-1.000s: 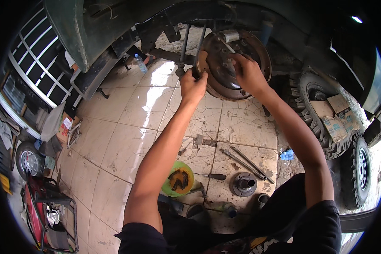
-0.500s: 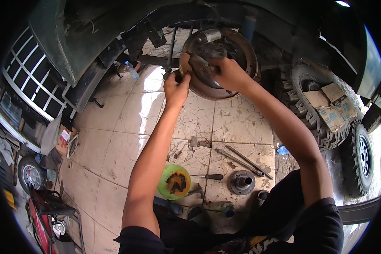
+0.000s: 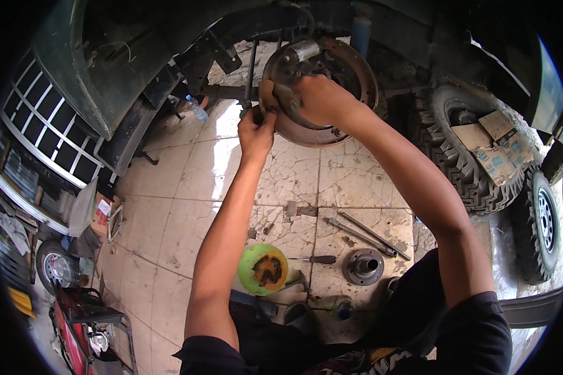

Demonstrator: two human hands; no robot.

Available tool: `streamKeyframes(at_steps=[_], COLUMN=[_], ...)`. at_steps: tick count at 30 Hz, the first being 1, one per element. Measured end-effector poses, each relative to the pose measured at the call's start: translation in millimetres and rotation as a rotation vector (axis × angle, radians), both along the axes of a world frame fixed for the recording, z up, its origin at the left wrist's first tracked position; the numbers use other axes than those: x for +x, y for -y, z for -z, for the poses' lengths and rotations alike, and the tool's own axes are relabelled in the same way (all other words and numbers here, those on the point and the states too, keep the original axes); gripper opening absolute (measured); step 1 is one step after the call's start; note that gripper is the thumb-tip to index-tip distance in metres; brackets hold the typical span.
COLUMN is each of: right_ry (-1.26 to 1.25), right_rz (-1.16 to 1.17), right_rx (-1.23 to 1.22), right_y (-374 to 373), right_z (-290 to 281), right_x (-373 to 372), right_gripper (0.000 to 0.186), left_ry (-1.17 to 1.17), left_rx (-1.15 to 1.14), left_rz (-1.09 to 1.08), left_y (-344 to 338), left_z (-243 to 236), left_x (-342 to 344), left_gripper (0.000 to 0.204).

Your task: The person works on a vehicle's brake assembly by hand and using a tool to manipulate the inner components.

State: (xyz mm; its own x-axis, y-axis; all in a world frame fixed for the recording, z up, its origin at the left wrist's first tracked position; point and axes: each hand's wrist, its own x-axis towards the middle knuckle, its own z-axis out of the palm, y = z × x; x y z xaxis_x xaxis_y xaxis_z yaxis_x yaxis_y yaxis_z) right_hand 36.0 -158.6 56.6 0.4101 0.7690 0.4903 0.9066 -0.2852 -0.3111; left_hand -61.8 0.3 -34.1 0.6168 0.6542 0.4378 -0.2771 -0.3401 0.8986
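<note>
At the upper middle is a rusty round brake backing plate (image 3: 286, 130) with a dark curved brake shoe (image 3: 289, 104) on its left half. My right hand (image 3: 329, 102) is closed around the shoe's inner side; its fingertips are mostly hidden. My left hand (image 3: 255, 133) is closed at the plate's left edge, thumb by the rim and the other fingers partly behind it. Above the right hand sits a silvery cylinder (image 3: 303, 52) on the hub.
On the cracked tile floor stand a green bowl (image 3: 250, 270) with dark grease, a screwdriver (image 3: 321, 259), a flanged hub (image 3: 364, 267) and two metal rods (image 3: 363, 236). Large tires (image 3: 478, 181) with cardboard on top are at right. A plastic bottle (image 3: 197, 109) lies at left.
My right hand has shifted slightly left and inward over the shoe. My left hand stays at the plate's edge. The whole view has moved a little.
</note>
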Motion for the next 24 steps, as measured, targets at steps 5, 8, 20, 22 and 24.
streamKeyframes(at_steps=[5, 8, 20, 22, 24], right_ry=[0.050, 0.025, 0.093, 0.113, 0.147], right_rz=[-0.053, 0.017, 0.013, 0.025, 0.019], right_rx=[-0.148, -0.053, -0.077, -0.119, -0.211], right_y=[22.2, 10.4, 15.2, 15.4, 22.5], right_z=[-4.8, 2.1, 15.0, 13.1, 8.3], right_x=[-19.3, -9.8, -16.5, -20.3, -31.1], right_gripper=[0.026, 0.025, 0.028, 0.027, 0.026], left_ry=[0.042, 0.015, 0.053, 0.047, 0.092], left_rx=[0.007, 0.010, 0.045, 0.030, 0.015], left_rz=[-0.013, -0.030, -0.078, -0.068, -0.057], left_y=[-5.8, -2.4, 6.7, 6.2, 4.2], left_z=[5.7, 2.9, 1.2, 1.9, 5.8], left_x=[0.8, 5.0, 4.7, 4.2, 2.8], left_gripper=[0.021, 0.023, 0.019, 0.018, 0.018])
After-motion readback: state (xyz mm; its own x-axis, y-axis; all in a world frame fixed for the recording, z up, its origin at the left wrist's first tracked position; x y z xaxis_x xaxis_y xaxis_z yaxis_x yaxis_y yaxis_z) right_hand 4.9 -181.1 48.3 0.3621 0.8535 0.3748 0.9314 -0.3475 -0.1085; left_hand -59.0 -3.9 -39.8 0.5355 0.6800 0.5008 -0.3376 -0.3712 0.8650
